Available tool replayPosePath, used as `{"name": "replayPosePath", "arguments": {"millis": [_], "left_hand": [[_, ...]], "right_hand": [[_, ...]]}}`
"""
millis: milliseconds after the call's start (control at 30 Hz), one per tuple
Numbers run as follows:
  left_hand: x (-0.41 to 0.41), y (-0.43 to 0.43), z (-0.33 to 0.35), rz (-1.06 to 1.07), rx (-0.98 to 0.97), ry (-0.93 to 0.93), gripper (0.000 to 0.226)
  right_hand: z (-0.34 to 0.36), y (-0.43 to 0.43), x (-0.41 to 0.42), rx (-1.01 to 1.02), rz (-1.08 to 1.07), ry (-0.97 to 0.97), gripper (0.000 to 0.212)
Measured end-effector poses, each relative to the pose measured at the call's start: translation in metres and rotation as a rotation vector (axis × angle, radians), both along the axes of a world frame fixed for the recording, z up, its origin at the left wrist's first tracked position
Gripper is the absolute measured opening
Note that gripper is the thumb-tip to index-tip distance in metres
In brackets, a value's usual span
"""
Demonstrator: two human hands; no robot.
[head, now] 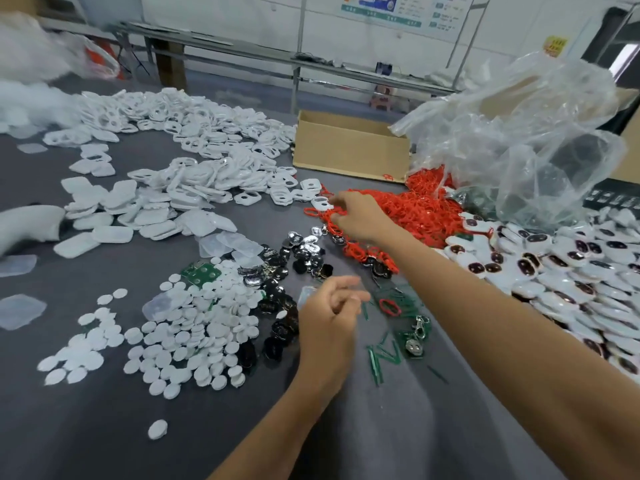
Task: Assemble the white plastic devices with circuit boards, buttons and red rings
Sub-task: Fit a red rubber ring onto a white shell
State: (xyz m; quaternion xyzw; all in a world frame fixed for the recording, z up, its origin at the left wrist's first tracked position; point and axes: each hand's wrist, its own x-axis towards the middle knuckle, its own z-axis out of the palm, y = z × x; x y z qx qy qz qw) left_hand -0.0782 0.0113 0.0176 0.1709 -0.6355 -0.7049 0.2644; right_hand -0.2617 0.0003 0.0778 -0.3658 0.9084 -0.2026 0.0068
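My right hand reaches far across the grey table, its bent fingertips at a white shell with a hole on the edge of the red ring pile. Nothing is clamped between its fingers. My left hand hovers nearer to me with loosely curled, blurred fingers. A translucent piece shows at its left edge, and whether it is held is unclear. A single red ring lies right of that hand. Round white buttons, a green circuit board and black and silver parts lie left of it.
White shells are heaped across the far left. A cardboard box and a clear plastic bag stand at the back right. Finished white devices pile up on the right. Green strips and a metal clasp lie near me.
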Motion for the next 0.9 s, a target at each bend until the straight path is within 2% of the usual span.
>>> {"name": "replayPosePath", "arguments": {"millis": [100,233,333,433,500,600,700,800,900], "left_hand": [[-0.003,-0.002,0.001,0.020,-0.004,-0.011,0.022],[-0.005,-0.002,-0.002,0.013,0.013,-0.026,0.021],[-0.005,-0.004,-0.003,0.006,0.053,-0.026,0.022],[-0.006,-0.005,-0.004,-0.002,0.056,-0.024,0.024],[-0.006,-0.005,-0.005,0.002,0.063,-0.020,0.023],[-0.007,-0.006,-0.004,0.012,0.092,-0.004,0.020],[-0.007,-0.006,-0.005,0.026,0.105,0.010,0.015],[-0.008,-0.008,-0.008,0.061,0.115,0.020,0.013],[-0.009,-0.007,-0.008,0.067,0.129,0.029,0.031]], "right_hand": [[-0.012,-0.031,-0.026,0.133,-0.091,-0.014,0.041],[-0.025,-0.050,-0.042,0.279,-0.095,0.033,0.039],[-0.030,-0.053,-0.047,0.220,-0.150,0.118,0.029],[-0.029,-0.053,-0.044,0.315,-0.141,0.233,0.017],[-0.027,-0.052,-0.040,0.344,-0.139,0.228,0.012],[-0.023,-0.043,-0.031,0.359,-0.127,0.294,0.020],[-0.016,-0.026,-0.016,0.222,-0.112,0.353,0.017],[-0.007,-0.003,0.005,-0.095,-0.097,0.238,0.021],[-0.005,0.024,0.040,-0.269,-0.061,0.066,0.023]]}}
